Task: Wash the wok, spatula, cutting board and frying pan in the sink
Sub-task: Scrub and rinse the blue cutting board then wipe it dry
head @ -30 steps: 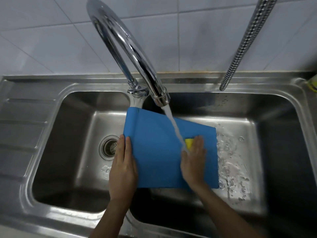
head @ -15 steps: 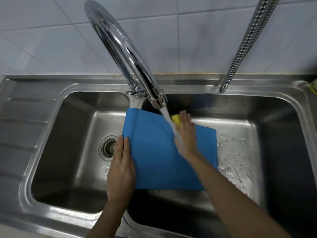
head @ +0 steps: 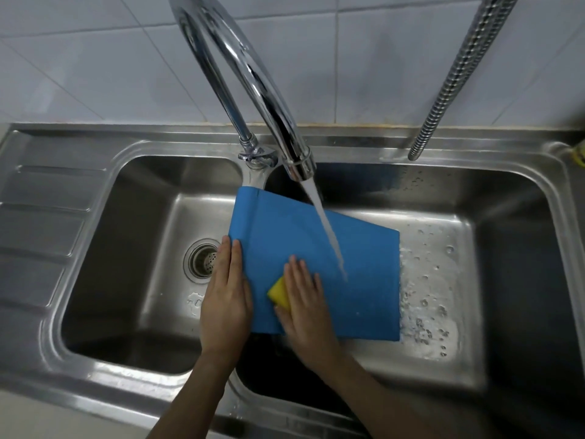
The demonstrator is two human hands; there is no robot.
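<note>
A home kitchen: a steel double-bowl sink [head: 95, 236], white wall tiles [head: 95, 58] behind it, a chrome faucet [head: 253, 90] arching above it.

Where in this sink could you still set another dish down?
The left basin has bare floor around the drain strainer. The ribbed drainboard beyond it is bare too. The right basin is crowded: the blue cutting board, the left hand, the right hand pressing the yellow sponge, and the faucet's water stream. Only its wet right floor strip is open.

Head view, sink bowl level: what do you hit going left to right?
Drainboard → drain → left hand → sponge → right hand → water stream → board's right edge → wet right bowl floor.
</note>
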